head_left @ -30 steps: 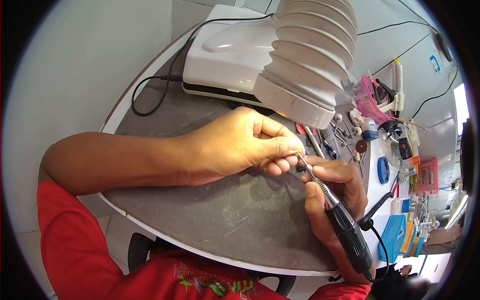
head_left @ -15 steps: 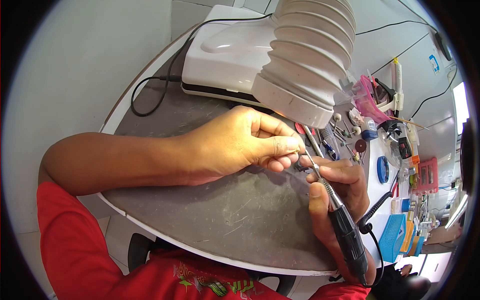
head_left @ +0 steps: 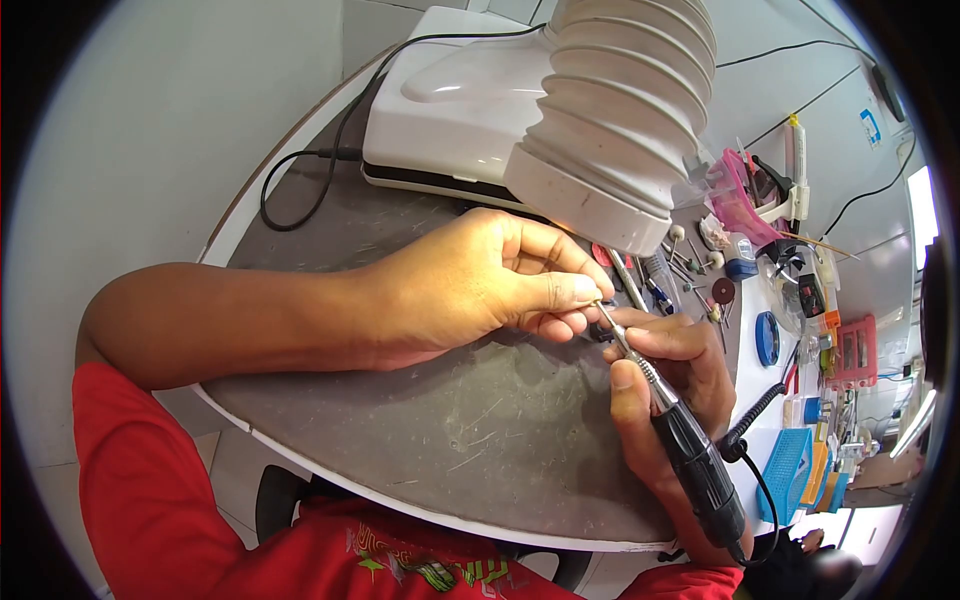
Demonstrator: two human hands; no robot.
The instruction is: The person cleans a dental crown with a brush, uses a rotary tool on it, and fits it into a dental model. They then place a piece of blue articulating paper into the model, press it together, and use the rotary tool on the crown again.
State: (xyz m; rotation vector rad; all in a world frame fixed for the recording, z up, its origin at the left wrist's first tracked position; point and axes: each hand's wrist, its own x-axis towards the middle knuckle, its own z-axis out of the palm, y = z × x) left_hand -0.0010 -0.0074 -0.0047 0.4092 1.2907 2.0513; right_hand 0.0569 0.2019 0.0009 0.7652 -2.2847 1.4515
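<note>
Two bare hands meet over the dark bench mat (head_left: 450, 430), just below the mouth of a ribbed white extraction hose (head_left: 620, 110). Left hand (head_left: 470, 290): thumb and fingers pinched tight on a small workpiece, mostly hidden by the fingertips. Right hand (head_left: 670, 370): closed pen-fashion round a rotary handpiece (head_left: 690, 455), its bur at the piece. Good practice here: brace hand against hand, press lightly, work beneath the hose.
</note>
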